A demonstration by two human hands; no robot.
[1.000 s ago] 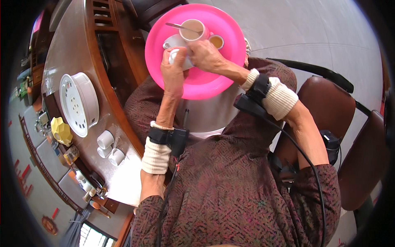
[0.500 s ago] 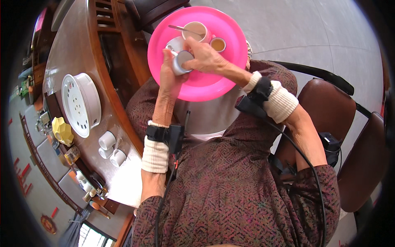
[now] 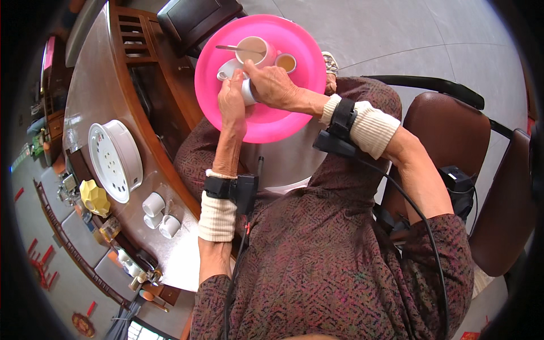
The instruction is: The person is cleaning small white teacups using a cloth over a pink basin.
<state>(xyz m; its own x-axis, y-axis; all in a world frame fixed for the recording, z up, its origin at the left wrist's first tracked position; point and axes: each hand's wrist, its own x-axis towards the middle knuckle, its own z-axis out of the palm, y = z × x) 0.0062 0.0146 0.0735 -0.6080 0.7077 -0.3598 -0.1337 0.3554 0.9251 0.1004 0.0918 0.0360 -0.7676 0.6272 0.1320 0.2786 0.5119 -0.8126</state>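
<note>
Over a round pink tray point(image 3: 207, 99) above my knees, a white cup point(image 3: 248, 93) is held between my two hands. My left hand point(image 3: 232, 105) wraps its left side, thumb and fingers closed. My right hand point(image 3: 274, 86) grips its rim side from the right, fingers bent; its fingertips are partly hidden. Just beyond stands a larger pale mug point(image 3: 245, 44) with a metal spoon point(image 3: 229, 47) leaning in it. A small cup of amber liquid point(image 3: 287, 63) sits to its right. Another white cup with a handle point(image 3: 227, 70) rests on the tray's left side, partly covered by my hands.
On the wooden table point(image 3: 93, 90) at left are a round white container point(image 3: 127, 153), several white cups point(image 3: 153, 204) and a yellow faceted object point(image 3: 94, 197). A brown chair point(image 3: 447, 136) stands to the right, a dark seat point(image 3: 198, 20) beyond the table. Cables run from my wrist bands.
The held cup has turned: its open mouth showed before, and now mainly its side shows. My right hand has shifted a little left. The whole view has moved slightly.
</note>
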